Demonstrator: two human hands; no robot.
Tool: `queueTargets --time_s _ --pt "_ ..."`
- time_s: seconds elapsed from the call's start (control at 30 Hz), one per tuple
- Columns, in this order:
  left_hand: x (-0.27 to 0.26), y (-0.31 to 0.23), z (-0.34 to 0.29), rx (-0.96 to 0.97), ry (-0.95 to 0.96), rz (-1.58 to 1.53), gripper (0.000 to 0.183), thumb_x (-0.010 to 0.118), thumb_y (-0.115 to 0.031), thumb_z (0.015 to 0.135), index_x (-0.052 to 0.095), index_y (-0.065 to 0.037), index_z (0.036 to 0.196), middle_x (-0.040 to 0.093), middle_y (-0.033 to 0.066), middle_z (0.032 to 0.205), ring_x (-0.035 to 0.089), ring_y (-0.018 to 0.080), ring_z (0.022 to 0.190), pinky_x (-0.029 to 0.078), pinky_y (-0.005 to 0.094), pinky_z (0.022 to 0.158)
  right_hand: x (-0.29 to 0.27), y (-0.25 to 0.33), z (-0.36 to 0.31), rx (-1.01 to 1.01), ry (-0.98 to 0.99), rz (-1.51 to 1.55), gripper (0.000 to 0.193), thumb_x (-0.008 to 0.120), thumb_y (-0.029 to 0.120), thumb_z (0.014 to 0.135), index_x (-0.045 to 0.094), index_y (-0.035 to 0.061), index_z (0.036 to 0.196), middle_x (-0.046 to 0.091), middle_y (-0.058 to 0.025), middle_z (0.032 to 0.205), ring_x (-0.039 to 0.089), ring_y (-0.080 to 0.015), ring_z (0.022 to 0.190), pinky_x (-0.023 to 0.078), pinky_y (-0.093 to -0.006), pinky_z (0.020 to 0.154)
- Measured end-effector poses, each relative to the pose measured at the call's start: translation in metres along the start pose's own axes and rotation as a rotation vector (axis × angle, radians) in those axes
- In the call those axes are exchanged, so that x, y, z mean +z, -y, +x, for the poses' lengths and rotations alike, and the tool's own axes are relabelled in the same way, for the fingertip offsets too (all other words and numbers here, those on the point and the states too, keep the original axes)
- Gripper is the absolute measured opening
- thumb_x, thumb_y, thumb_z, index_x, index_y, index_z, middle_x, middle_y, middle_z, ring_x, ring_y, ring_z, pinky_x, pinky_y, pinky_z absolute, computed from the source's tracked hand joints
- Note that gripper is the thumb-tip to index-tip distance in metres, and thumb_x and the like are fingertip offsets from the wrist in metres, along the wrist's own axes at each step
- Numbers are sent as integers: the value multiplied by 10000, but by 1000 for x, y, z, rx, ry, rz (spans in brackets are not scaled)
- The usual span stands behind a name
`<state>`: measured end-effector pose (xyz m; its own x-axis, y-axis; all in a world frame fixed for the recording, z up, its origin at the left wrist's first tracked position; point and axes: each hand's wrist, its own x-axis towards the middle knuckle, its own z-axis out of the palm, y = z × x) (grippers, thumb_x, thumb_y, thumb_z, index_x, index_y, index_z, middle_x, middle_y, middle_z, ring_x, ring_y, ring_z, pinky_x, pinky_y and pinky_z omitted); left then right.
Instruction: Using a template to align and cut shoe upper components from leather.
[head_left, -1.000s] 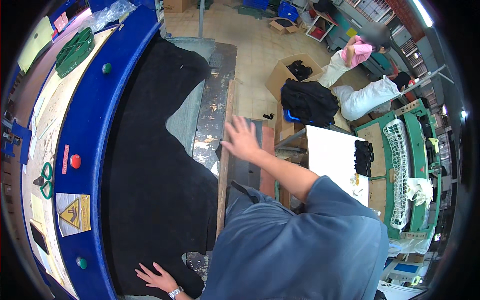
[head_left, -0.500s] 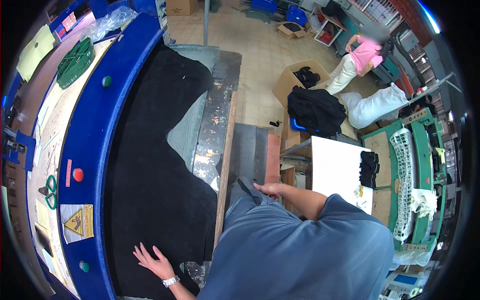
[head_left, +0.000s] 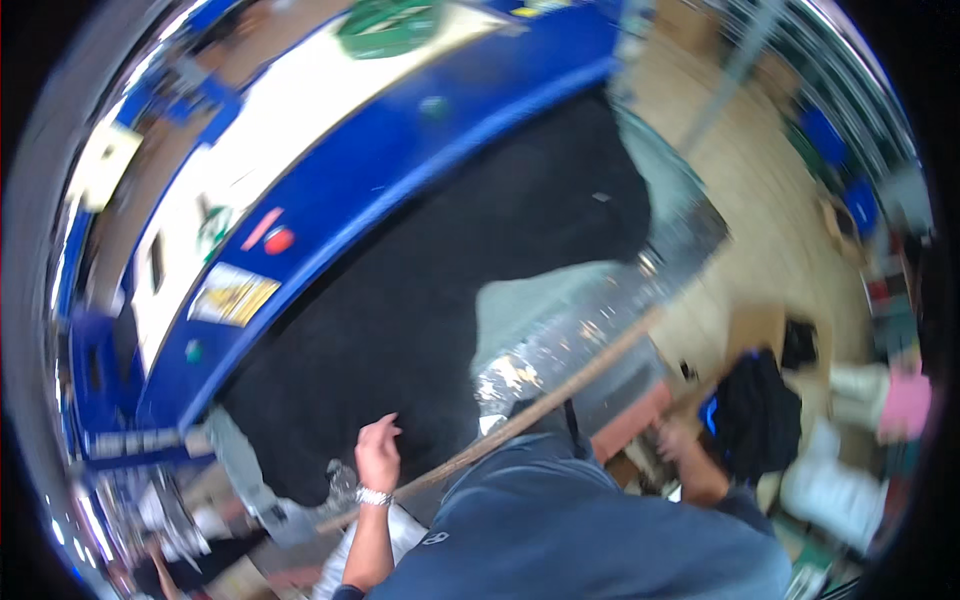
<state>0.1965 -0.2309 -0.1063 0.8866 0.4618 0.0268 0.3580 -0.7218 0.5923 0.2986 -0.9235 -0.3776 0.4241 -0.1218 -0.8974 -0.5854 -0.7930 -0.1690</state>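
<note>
A large black sheet (head_left: pixel 400 290) with an irregular, hide-like outline lies spread on the worn work table (head_left: pixel 640 280). It could be leather or cloth. My left hand (head_left: pixel 378 452), with a metal watch at the wrist, is over the sheet's near edge. Its fingers are loosely bent and hold nothing visible; whether they touch the sheet I cannot tell. My right hand (head_left: pixel 680 440) is out to the right of my body, near a reddish board (head_left: pixel 632 420). Motion smears its fingers, and no held thing shows.
A blue machine beam (head_left: pixel 340 190) with a red button (head_left: pixel 279 240) runs along the sheet's far side. Behind it sits a green basket (head_left: pixel 390 30). A wooden strip (head_left: pixel 550 395) edges the table. At right are dark cloth (head_left: pixel 755 415), a white sack (head_left: pixel 835 490) and a person in pink (head_left: pixel 905 402).
The view has swung round and blurred. My left hand has gone from lying flat on the sheet to bent fingers near its edge. My right hand has left my waist and moved outward right.
</note>
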Motion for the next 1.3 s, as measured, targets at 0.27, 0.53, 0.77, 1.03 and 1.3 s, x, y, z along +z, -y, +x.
queueTargets --time_s 0.27,0.53,0.77,1.03,1.3 --pt "37 -49 -64 -359 -13 -141 173 686 -151 1039 778 -50 1145 712 95 672 719 121 610 564 311 606 100 139 52 -653 264 -241 393 627 305 1050 668 80 1369 764 -51 1060 724 -258 988 565 -340 892" --pt "49 -71 -48 -258 48 -320 177 660 -96 1039 769 -14 1152 745 132 793 723 211 636 581 338 651 -134 144 105 -359 -521 5 325 712 312 1000 718 34 1169 756 -144 876 733 -206 709 579 -394 637" --pt "29 -45 -45 -141 -84 -239 231 611 9 1004 753 -36 1181 694 120 902 719 274 830 585 370 776 -149 196 55 -271 -486 352 312 665 250 1040 649 5 1232 721 -99 919 675 -190 636 511 -340 500" --pt "-11 9 -75 -154 -24 -342 217 628 -85 1017 755 -63 1191 745 131 987 728 334 882 595 419 823 -99 281 -31 -635 -1326 402 366 652 131 1050 617 -10 1386 708 -160 1182 699 -262 1001 560 -352 904" --pt "-44 83 -165 -236 -296 -335 253 675 -293 1044 763 -91 1169 764 161 905 715 370 758 574 468 710 3 534 -235 -1182 38 435 355 706 231 1021 663 22 1304 719 -104 1207 689 -198 1110 536 -344 972"
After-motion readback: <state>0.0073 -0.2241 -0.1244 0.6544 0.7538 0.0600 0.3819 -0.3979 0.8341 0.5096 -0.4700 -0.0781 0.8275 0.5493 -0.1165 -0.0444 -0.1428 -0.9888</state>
